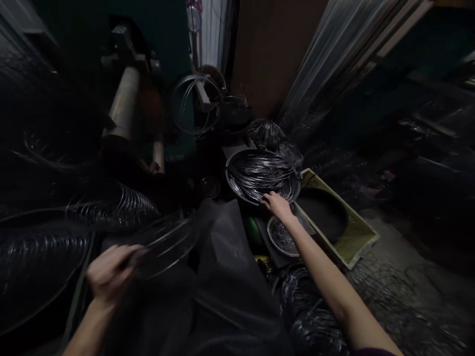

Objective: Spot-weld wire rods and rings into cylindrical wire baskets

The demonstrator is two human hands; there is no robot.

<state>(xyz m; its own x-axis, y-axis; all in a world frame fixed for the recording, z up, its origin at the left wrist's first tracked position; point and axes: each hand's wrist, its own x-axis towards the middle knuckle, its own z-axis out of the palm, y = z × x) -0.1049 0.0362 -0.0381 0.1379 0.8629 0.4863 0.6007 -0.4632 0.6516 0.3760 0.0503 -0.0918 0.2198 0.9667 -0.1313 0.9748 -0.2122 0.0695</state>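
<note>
My left hand (109, 274) is closed round a bundle of thin wire rings (166, 242), which is smeared by motion at the lower left. My right hand (276, 203) reaches forward to the near rim of a round pan (232, 180) full of shiny wire rings (260, 173). Its fingers lie curled on the wires at the pan's edge; I cannot see whether they grip any. A smaller bowl of wire pieces (282, 236) sits just under my right forearm.
Stacks of wire coils (111, 205) fill the left side. A roller machine (124, 106) stands behind them. A dark round pan on a yellowish board (356, 237) lies to the right. Black plastic sheeting (222, 277) covers the middle foreground. Metal sheets (334, 54) lean at the back right.
</note>
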